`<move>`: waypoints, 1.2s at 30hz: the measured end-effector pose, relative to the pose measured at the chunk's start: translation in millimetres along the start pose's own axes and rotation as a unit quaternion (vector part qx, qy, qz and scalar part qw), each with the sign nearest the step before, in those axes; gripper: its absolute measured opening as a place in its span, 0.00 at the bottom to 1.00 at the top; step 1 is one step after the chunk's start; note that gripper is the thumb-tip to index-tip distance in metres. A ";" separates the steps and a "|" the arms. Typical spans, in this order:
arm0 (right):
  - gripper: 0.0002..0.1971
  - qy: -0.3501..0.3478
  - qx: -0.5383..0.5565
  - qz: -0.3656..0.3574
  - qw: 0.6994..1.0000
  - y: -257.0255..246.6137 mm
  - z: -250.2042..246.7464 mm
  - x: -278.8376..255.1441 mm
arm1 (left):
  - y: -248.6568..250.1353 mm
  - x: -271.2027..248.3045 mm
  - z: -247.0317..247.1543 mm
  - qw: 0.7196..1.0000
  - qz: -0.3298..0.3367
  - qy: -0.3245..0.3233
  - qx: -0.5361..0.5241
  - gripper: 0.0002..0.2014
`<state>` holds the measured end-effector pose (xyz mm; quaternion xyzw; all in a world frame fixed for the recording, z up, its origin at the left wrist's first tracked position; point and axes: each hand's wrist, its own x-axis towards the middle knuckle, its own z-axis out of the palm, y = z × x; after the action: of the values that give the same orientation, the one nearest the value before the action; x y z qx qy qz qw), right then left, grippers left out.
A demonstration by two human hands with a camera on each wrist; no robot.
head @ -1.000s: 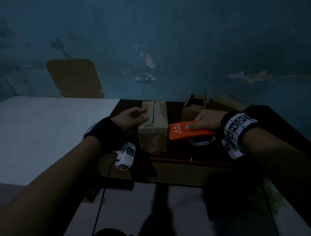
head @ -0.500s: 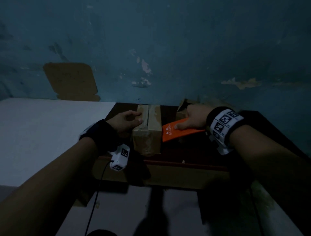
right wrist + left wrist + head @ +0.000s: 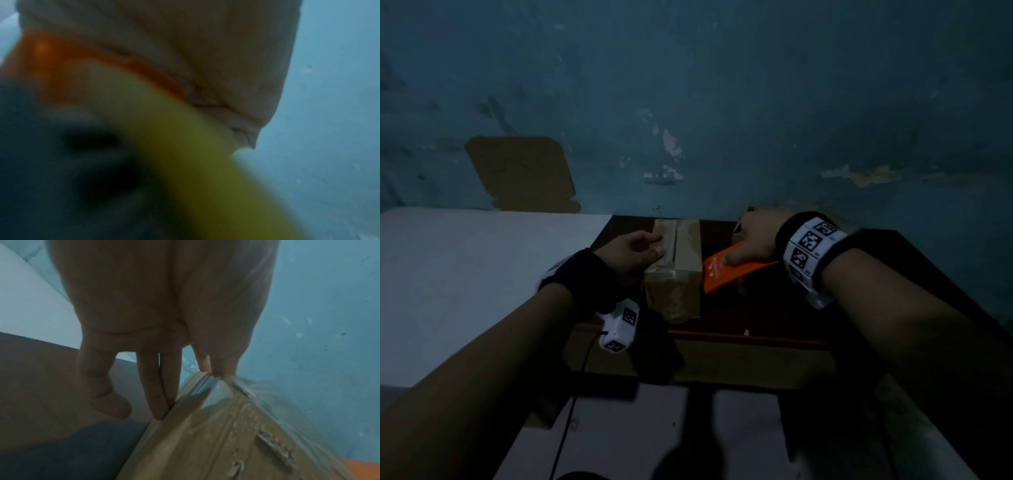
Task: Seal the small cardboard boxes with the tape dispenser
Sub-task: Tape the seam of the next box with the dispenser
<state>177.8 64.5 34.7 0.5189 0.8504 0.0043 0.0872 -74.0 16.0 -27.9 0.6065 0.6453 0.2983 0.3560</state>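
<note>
A small cardboard box (image 3: 675,274) with clear tape along its top seam lies on the dark table (image 3: 914,274). My left hand (image 3: 652,246) grips its left side. In the left wrist view the fingers (image 3: 162,394) lie against the side of the box (image 3: 216,443) and the thumb presses the crinkled tape on top. Just right of the box, my right hand (image 3: 743,245) grips the orange tape dispenser (image 3: 726,272), which is tilted. The right wrist view is blurred, showing the orange dispenser (image 3: 49,55) and a yellowish roll (image 3: 185,146) under the palm.
A second, open cardboard box (image 3: 739,226) sits behind my right hand, mostly hidden. A white surface (image 3: 465,281) adjoins the table on the left. A flat cardboard piece (image 3: 520,171) leans on the blue wall. The table's front edge (image 3: 756,337) runs just below the box.
My right hand has carried the dispenser back toward the wall and tilted it upward. My left hand stays on the taped box.
</note>
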 end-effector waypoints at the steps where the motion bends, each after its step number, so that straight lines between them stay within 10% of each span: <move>1: 0.35 0.004 -0.004 -0.002 1.000 -1.0 -0.3 0.8 | -0.3 0.3 -0.2 1.000 -0.001 0.000 -0.002 0.25; 22: 0.18 0.064 -0.133 -0.008 0.989 -6.2 18.5 -22.7 | -6.9 -0.9 -2.6 1.000 0.005 0.004 -0.027 0.21; 36: 0.39 0.189 0.184 0.125 0.956 29.4 66.9 -10.4 | -8.7 -7.0 7.5 0.998 0.050 0.046 0.000 0.23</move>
<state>218.6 63.3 -26.8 0.6177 0.7659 -0.0429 -0.1735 -72.7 7.9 -38.6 0.6233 0.6299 0.3432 0.3113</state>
